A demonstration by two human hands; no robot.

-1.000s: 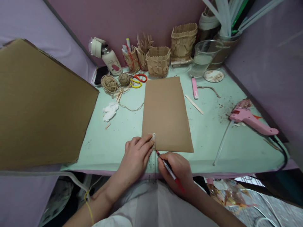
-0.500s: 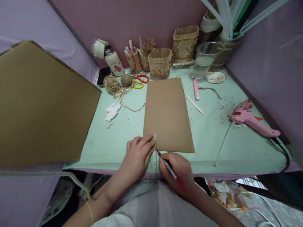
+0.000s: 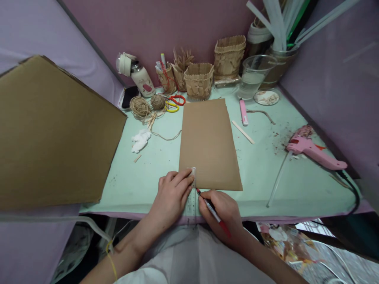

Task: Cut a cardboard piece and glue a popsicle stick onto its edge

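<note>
A brown cardboard sheet (image 3: pixel 207 142) lies flat on the pale green table, its short edge towards me. Across its near left corner runs a clear ruler (image 3: pixel 193 197), which sticks out past the cardboard towards my body. My left hand (image 3: pixel 171 193) presses the ruler down, fingertips on its far end and the fingers held together. In my right hand (image 3: pixel 223 211) is a red marker pen (image 3: pixel 217 217), gripped like a pencil. The pen's tip is beside the ruler's right side, at the cardboard's near edge.
A large cardboard piece (image 3: pixel 59 134) stands at the left. Twine balls (image 3: pixel 140 106), scissors (image 3: pixel 174 103), a bottle (image 3: pixel 142 79) and stick-covered baskets (image 3: pixel 199 81) line the back. To the right are a pink cutter (image 3: pixel 243 112), a water cup (image 3: pixel 251 81) and a glue gun (image 3: pixel 316 150).
The view has shifted very slightly. Both hands, the ruler, the pen and the cardboard keep their places relative to one another.
</note>
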